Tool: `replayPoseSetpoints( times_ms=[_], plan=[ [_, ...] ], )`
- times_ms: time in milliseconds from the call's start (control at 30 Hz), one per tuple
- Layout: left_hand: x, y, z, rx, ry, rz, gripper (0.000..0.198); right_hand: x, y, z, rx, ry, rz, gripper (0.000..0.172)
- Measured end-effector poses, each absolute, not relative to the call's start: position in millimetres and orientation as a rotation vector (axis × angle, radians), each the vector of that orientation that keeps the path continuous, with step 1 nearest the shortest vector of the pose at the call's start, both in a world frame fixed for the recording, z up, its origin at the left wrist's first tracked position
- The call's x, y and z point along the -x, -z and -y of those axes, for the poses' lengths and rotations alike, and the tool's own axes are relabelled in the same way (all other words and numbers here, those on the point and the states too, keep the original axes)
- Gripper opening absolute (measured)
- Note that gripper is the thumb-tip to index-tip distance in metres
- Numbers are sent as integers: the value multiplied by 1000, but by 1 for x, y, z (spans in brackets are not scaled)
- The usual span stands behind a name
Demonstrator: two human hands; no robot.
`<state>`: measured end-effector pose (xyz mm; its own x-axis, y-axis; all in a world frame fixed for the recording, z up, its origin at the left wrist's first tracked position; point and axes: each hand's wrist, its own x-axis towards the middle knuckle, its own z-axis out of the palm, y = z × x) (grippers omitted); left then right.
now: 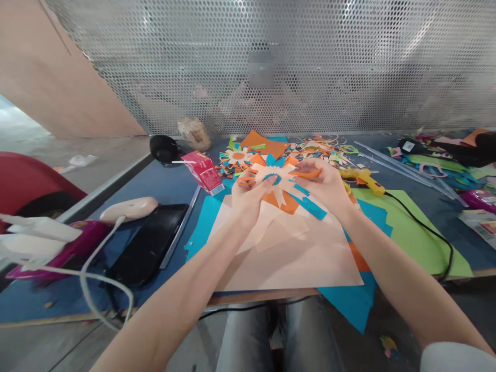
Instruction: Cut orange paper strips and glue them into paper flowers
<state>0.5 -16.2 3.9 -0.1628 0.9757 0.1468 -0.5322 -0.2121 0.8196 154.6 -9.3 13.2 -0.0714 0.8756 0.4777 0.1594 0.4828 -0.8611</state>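
Observation:
Between my two hands a layered paper flower (284, 194) of white, orange and blue strips is held above the table. My left hand (248, 194) pinches its left side, the thumb lying near the blue fringed centre. On the right side, my right hand (320, 181) has its fingers closed at an orange petal, with the thumb towards the middle. Below the flower lie large pale paper sheets (290, 263), over blue sheets (352, 305). Another cut flower (237, 156), white with an orange centre, rests among scraps behind my left hand.
A pink box (204, 173) stands left of the hands. A yellow glue gun (364, 181) with a black cord lies on the right near green paper (418, 232). A black tray (151, 245), white charger (42, 237) and cables are on the left. Perforated metal (310, 67) rises behind.

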Motion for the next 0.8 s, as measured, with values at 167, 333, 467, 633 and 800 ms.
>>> replayPoseSetpoints(
  times_ms=[167,333,467,633,800],
  plan=[
    [1,-6,17,-879,-1636,-717,39,-154,-13,11,897,-777,1555,33],
    [-1,-6,19,-892,-1604,-732,34,-153,-16,13,934,-737,1578,28],
    [-2,-6,18,-862,-1613,-738,36,-154,-19,14,920,-807,1527,31],
    [1,-3,14,-755,-1621,-731,39,-156,-20,14,1024,-936,1440,29],
    [2,1,12,-762,-1610,-737,38,-155,-19,13,976,-865,1461,36]
  ],
)
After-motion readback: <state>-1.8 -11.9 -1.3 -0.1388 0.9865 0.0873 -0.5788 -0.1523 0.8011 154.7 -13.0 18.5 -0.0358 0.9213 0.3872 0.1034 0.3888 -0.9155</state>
